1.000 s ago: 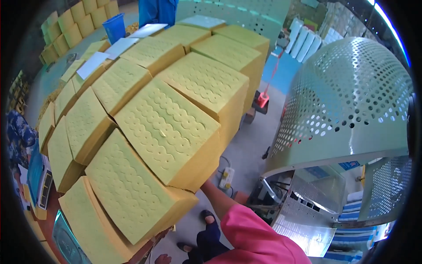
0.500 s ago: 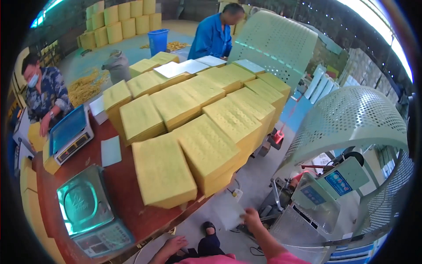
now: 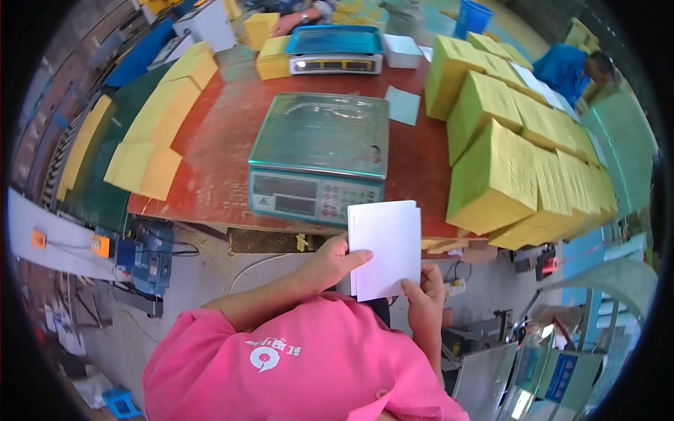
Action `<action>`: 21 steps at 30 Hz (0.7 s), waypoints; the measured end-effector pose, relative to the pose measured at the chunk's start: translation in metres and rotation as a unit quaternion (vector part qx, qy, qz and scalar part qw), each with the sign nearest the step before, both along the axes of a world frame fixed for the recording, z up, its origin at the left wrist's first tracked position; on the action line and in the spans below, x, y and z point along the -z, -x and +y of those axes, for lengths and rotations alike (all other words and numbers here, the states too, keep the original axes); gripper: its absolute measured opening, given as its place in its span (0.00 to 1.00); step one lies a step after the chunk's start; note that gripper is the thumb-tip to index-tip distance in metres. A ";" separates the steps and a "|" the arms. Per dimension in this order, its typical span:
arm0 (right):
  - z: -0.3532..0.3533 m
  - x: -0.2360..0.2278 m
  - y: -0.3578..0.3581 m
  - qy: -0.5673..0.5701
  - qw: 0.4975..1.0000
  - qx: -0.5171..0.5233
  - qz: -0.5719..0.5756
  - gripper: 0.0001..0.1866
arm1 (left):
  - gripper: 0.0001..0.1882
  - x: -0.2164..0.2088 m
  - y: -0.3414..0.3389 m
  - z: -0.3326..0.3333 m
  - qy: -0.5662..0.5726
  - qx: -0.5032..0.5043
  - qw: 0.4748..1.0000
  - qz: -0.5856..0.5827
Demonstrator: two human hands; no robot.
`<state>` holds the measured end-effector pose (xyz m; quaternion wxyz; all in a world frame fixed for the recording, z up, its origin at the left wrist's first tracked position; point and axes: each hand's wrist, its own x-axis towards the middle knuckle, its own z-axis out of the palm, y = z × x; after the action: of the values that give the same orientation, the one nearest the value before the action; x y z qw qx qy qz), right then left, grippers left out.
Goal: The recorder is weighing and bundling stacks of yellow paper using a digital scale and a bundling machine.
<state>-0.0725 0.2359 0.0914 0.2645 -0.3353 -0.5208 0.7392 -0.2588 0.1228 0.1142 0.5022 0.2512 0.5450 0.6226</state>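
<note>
Both my hands hold a small stack of white paper sheets (image 3: 386, 245) upright in front of my chest. My left hand (image 3: 328, 265) grips its left edge, the thumb lying across the front. At the lower right corner, my right hand (image 3: 425, 295) pinches the sheets between thumb and fingers. The sheets are slightly uneven along the edges. Just beyond them stands a scale (image 3: 323, 133) with a bare metal pan and a keypad on its front. The sheets' top overlaps the scale's lower right corner in view.
The scale stands on a red table (image 3: 217, 105). Yellow paper stacks (image 3: 491, 168) fill its right side, more yellow stacks (image 3: 165, 109) its left. A second scale (image 3: 335, 49) with a blue pan is at the back, near a co-worker's hand (image 3: 286, 24). A pale green card (image 3: 402, 105) lies beside the scale.
The view has swung left to face the scale. My right hand has brought a pale sheet-like thing in from the right. My left hand, low before, has risen and now grips the white sheets too.
</note>
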 end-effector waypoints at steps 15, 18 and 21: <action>0.062 -0.027 0.222 -0.342 0.920 -0.112 -0.153 0.08 | 0.24 -0.019 0.231 0.042 0.260 -0.072 0.879 0.394; 0.063 -0.023 0.225 -0.371 0.909 -0.071 -0.177 0.09 | 0.27 0.000 0.221 0.033 0.208 -0.179 0.810 0.518; 0.061 -0.035 0.215 -0.286 0.943 -0.048 -0.162 0.08 | 0.25 -0.013 0.210 0.014 0.165 -0.210 0.805 0.530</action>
<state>-0.2880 0.2964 0.1262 0.2256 -0.3352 -0.7613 0.5071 -0.4688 0.1372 0.1268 0.0268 0.3347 0.8603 0.3836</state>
